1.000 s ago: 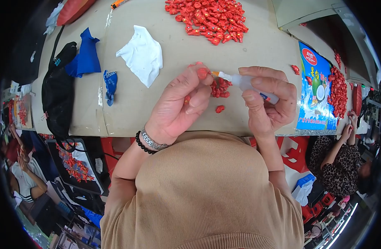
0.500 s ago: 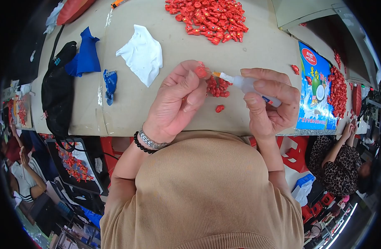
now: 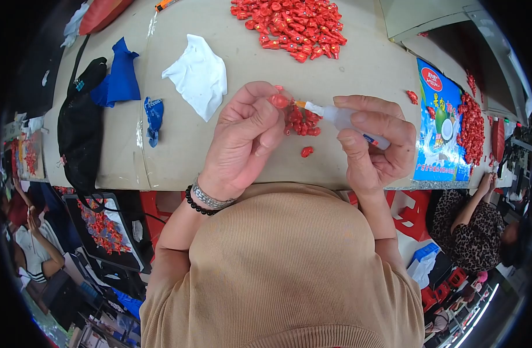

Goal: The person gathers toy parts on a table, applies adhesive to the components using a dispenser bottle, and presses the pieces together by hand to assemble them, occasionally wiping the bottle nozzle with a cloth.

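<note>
Red piece (image 3: 279, 101) and bottle (image 3: 342, 118) hover near small red pile (image 3: 304, 125).

The left hand (image 3: 240, 139) is hiding part of the red figure (image 3: 279, 101) at its fingertips, and the right hand (image 3: 379, 142) is covering part of the squeeze bottle (image 3: 342, 118). The top edge is cutting off the heap of red figures (image 3: 295, 29) and the orange pen (image 3: 164, 5). A co-worker's hands (image 3: 487, 182), at far right, are appearing too small to tell what they are holding.

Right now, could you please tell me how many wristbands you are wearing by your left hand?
2. The silver band is nearer the left hand, and the black beaded band sits just beside it, on the elbow side.
</note>
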The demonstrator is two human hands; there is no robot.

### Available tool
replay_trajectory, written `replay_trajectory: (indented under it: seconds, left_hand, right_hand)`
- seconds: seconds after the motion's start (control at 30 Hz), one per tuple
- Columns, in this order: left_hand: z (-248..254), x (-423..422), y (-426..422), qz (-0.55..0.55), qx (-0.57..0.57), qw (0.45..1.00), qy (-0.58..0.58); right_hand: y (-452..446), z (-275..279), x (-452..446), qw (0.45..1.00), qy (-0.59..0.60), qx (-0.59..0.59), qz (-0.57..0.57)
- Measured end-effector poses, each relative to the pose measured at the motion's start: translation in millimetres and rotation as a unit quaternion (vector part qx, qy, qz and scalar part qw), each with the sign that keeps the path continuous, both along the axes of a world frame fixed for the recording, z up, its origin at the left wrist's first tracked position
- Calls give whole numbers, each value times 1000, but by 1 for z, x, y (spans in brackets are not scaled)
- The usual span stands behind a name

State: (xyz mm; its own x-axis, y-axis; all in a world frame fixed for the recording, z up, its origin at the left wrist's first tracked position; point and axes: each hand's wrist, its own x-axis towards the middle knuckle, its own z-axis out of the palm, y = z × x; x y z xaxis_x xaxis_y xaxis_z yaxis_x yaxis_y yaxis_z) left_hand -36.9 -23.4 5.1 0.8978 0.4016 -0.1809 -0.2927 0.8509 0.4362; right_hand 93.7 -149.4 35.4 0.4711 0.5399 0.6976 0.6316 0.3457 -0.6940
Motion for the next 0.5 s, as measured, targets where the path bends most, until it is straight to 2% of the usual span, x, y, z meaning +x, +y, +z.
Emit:
replay_trajectory:
  seconds: [0.27,0.5]
  left_hand:
    - [1,0,0,41,89,995,19]
    - [2,0,-1,53,102,993,25]
  right_hand:
    - [-2,2,-1,1000,17,7,7]
    - [0,3,-2,1000,15,5,10]
